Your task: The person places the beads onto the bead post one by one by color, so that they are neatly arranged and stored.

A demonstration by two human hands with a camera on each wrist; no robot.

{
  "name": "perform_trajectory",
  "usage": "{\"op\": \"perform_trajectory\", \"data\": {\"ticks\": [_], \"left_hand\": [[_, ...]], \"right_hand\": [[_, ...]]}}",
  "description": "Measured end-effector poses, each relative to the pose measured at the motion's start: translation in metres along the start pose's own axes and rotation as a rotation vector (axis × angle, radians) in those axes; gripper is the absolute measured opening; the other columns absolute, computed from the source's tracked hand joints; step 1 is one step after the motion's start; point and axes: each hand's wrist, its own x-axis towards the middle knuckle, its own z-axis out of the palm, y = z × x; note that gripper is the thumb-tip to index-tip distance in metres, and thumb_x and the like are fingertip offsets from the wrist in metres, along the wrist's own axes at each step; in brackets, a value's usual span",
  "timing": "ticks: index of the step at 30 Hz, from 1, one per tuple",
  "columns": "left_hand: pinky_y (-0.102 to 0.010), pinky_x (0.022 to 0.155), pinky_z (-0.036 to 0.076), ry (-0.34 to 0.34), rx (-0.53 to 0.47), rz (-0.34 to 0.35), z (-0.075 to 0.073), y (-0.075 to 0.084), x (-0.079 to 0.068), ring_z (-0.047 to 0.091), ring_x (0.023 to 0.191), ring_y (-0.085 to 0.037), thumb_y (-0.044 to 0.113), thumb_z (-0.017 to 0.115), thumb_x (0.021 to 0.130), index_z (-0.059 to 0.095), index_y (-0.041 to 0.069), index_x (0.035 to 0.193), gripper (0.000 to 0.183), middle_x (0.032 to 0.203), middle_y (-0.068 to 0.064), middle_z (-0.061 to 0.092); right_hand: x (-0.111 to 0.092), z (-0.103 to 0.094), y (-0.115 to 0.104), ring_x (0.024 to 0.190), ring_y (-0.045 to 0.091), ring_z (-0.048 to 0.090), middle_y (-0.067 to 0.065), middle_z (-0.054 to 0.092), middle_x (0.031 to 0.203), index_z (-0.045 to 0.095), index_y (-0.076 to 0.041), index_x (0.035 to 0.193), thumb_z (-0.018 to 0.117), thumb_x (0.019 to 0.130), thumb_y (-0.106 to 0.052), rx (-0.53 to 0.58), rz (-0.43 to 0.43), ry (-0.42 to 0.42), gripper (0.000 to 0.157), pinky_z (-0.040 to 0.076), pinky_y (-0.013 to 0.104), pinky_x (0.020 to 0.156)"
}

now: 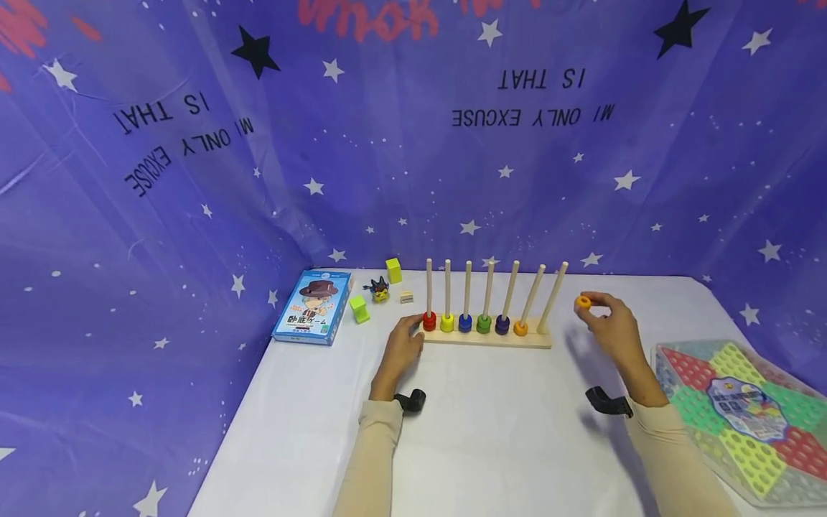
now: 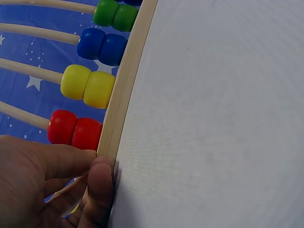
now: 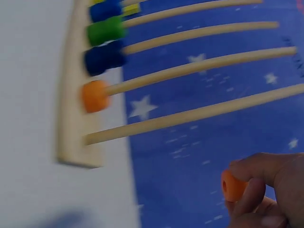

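Observation:
A wooden bead rack (image 1: 484,341) stands on the table with a row of upright pegs. Two beads each sit on the red, yellow, blue, green and dark blue pegs, such as the red beads (image 2: 75,129) and yellow beads (image 2: 88,86). One orange bead (image 3: 95,96) is on the peg beside the bare right-end peg (image 3: 194,114). My left hand (image 1: 402,350) pinches the left end of the rack's base between thumb and fingers. To the right of the rack, my right hand (image 1: 614,332) holds another orange bead (image 1: 583,302) in its fingertips, raised above the table.
A blue card-game box (image 1: 315,307) lies at the left. Near it are green blocks (image 1: 359,309), a small dark-and-yellow figure (image 1: 379,290) and a little beige piece (image 1: 406,296). A clear-cased, colourful star-patterned board (image 1: 749,416) lies at the right edge. Starry purple cloth (image 1: 400,143) hangs behind.

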Motion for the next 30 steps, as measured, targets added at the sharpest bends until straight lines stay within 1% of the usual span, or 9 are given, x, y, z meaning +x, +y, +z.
{"op": "perform_trajectory", "data": {"ticks": [3, 7, 8, 10, 13, 17, 21, 27, 30], "left_hand": [[-0.038, 0.094, 0.042, 0.011, -0.006, 0.009, -0.003, 0.002, 0.001, 0.056, 0.1, -0.023, 0.004, 0.057, 0.092, 0.055, 0.009, 0.134, 0.043, 0.134, -0.008, 0.052], [-0.038, 0.094, 0.042, 0.025, -0.002, 0.029, -0.004, 0.003, 0.001, 0.056, 0.102, -0.024, 0.004, 0.057, 0.091, 0.056, 0.007, 0.132, 0.042, 0.131, -0.009, 0.053], [-0.038, 0.094, 0.041, 0.028, 0.001, 0.03, -0.004, 0.003, 0.001, 0.054, 0.106, -0.023, 0.003, 0.057, 0.09, 0.056, 0.007, 0.132, 0.042, 0.131, -0.009, 0.054], [-0.037, 0.094, 0.041, 0.026, 0.001, 0.025, -0.004, 0.002, 0.001, 0.054, 0.105, -0.023, 0.003, 0.057, 0.09, 0.056, 0.008, 0.132, 0.042, 0.131, -0.009, 0.054], [-0.036, 0.096, 0.04, 0.021, -0.001, 0.014, -0.004, 0.001, 0.001, 0.054, 0.107, -0.023, 0.004, 0.057, 0.09, 0.056, 0.009, 0.133, 0.043, 0.132, -0.008, 0.053], [-0.037, 0.1, 0.038, 0.015, -0.004, -0.008, -0.002, 0.001, 0.001, 0.05, 0.114, -0.022, 0.005, 0.057, 0.091, 0.056, 0.01, 0.133, 0.043, 0.133, -0.007, 0.053], [-0.039, 0.102, 0.037, 0.01, 0.001, -0.015, 0.0, 0.001, 0.001, 0.05, 0.117, -0.021, 0.005, 0.057, 0.092, 0.056, 0.01, 0.133, 0.042, 0.133, -0.006, 0.052], [-0.038, 0.097, 0.04, 0.006, -0.001, -0.006, -0.001, 0.003, -0.001, 0.053, 0.11, -0.023, 0.003, 0.057, 0.092, 0.055, 0.009, 0.133, 0.042, 0.133, -0.008, 0.052], [-0.038, 0.099, 0.039, 0.002, 0.002, -0.008, -0.002, 0.004, -0.001, 0.052, 0.11, -0.022, 0.004, 0.057, 0.092, 0.055, 0.009, 0.134, 0.042, 0.134, -0.008, 0.051]], "right_hand": [[0.011, -0.02, -0.031, 0.059, 0.009, 0.054, 0.016, 0.058, 0.116, 0.056, -0.006, 0.129, 0.065, 0.09, -0.035, 0.035, -0.015, 0.072, 0.05, 0.04, 0.024, 0.045], [0.019, -0.04, -0.068, 0.055, 0.009, 0.052, 0.011, 0.056, 0.117, 0.054, -0.009, 0.13, 0.065, 0.089, -0.039, 0.079, -0.039, 0.124, 0.052, 0.039, 0.024, 0.042], [0.019, -0.042, -0.076, 0.055, 0.01, 0.051, 0.01, 0.056, 0.117, 0.054, -0.01, 0.13, 0.065, 0.089, -0.039, 0.086, -0.048, 0.128, 0.051, 0.038, 0.024, 0.041], [0.019, -0.045, -0.089, 0.055, 0.011, 0.049, 0.008, 0.055, 0.116, 0.056, -0.012, 0.129, 0.065, 0.089, -0.039, 0.107, -0.073, 0.119, 0.049, 0.037, 0.025, 0.041], [0.02, -0.042, -0.104, 0.054, 0.011, 0.047, 0.003, 0.055, 0.115, 0.058, -0.015, 0.128, 0.066, 0.089, -0.037, 0.14, -0.1, 0.06, 0.045, 0.037, 0.025, 0.042], [0.022, -0.031, -0.114, 0.057, 0.015, 0.051, 0.0, 0.055, 0.117, 0.059, -0.02, 0.126, 0.066, 0.088, -0.038, 0.149, -0.12, -0.04, 0.042, 0.041, 0.026, 0.048], [0.02, -0.022, -0.116, 0.059, 0.018, 0.052, 0.004, 0.056, 0.121, 0.059, -0.02, 0.126, 0.065, 0.088, -0.041, 0.131, -0.122, -0.1, 0.044, 0.044, 0.026, 0.05], [0.018, -0.014, -0.114, 0.061, 0.016, 0.052, 0.008, 0.054, 0.12, 0.06, -0.018, 0.126, 0.066, 0.088, -0.039, 0.123, -0.126, -0.122, 0.044, 0.044, 0.026, 0.051], [0.017, -0.012, -0.113, 0.061, 0.017, 0.052, 0.006, 0.054, 0.119, 0.059, -0.019, 0.126, 0.067, 0.088, -0.038, 0.113, -0.128, -0.124, 0.044, 0.045, 0.027, 0.052]]}}
